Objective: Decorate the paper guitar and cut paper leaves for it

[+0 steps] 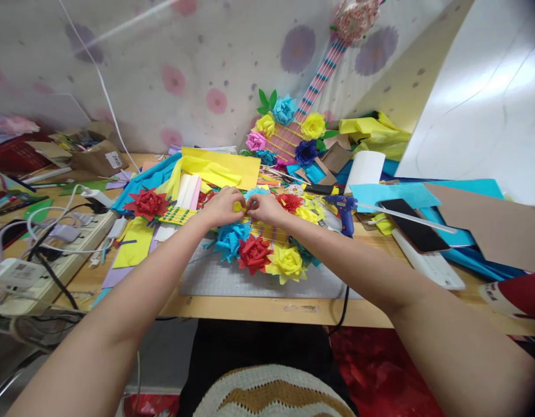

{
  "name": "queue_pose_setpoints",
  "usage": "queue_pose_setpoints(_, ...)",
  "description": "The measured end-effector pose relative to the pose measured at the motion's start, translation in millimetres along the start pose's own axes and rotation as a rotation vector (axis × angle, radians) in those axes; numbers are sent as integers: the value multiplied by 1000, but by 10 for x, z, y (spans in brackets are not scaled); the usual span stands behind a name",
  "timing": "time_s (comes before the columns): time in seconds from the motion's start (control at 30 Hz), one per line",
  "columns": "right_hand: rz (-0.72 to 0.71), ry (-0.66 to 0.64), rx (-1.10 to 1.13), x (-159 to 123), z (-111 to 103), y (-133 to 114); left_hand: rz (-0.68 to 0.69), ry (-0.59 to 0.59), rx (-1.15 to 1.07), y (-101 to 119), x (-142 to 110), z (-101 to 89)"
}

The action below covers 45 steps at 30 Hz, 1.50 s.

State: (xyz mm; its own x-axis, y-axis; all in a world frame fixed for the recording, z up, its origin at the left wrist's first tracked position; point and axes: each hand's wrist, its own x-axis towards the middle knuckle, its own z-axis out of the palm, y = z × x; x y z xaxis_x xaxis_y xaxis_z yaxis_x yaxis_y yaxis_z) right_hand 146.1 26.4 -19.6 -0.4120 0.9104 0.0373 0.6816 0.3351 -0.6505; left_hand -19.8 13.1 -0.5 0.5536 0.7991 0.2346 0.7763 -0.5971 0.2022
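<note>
A guitar-shaped craft piece lies across the desk, its yellow neck [180, 215] pointing left and its body ringed with paper flowers. My left hand [224, 207] is over the body, fingers closed around a small yellow paper piece [238, 206]. Right beside it, my right hand [266, 209] has its fingertips pinched together; what they hold is hidden. Around the hands are a blue paper flower [233, 240], a red paper flower [254, 255] and a yellow paper flower [288, 262]. Another red flower [148, 204] sits at the neck's far end.
A blue glue gun [343, 211] rests right of the craft piece, near a black phone [413, 225]. At left lies a power strip [61, 260] with tangled cables. A second flowered guitar [313, 87] leans on the wall. A grey cutting mat [215, 284] lies underneath.
</note>
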Motion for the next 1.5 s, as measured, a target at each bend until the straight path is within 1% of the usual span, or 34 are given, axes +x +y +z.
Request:
queue_pose_setpoints(0.23, 46, -16, 42, -12, -26, -46, -70, 31, 65, 87, 4, 101)
queue_pose_setpoints(0.33, 77, -22, 114, 0, -20, -46, -84, 28, 87, 111, 25, 145)
queue_pose_setpoints(0.47, 218, -55, 304, 5, -10, -69, -135, 59, 64, 151, 30, 160)
queue_pose_setpoints(0.57, 319, -73, 443, -27, -36, -135, -184, 95, 33, 165, 29, 160)
queue_pose_setpoints(0.73, 426, -69, 586, -92, -126, -253, -224, 118, 45, 164, 25, 160)
queue_pose_setpoints(0.97, 536, -100, 779, -127, -199, -319, -254, 121, 103, 210, 17, 174)
queue_pose_setpoints(1.13, 553, -157, 834, -172, -251, -383, -264, 94, 134, 229, 60, 196)
queue_pose_setpoints(1.27, 537, -194, 830, -180, -278, -412, -275, 46, 153, 250, 93, 169)
queue_pose_setpoints(1.4, 517, -179, 787, -145, -242, -354, -269, 6, 195, 266, 92, 122)
queue_pose_setpoints(1.5, 473, -182, 717, -104, -186, -276, -248, 3, 211, 258, 75, 103)
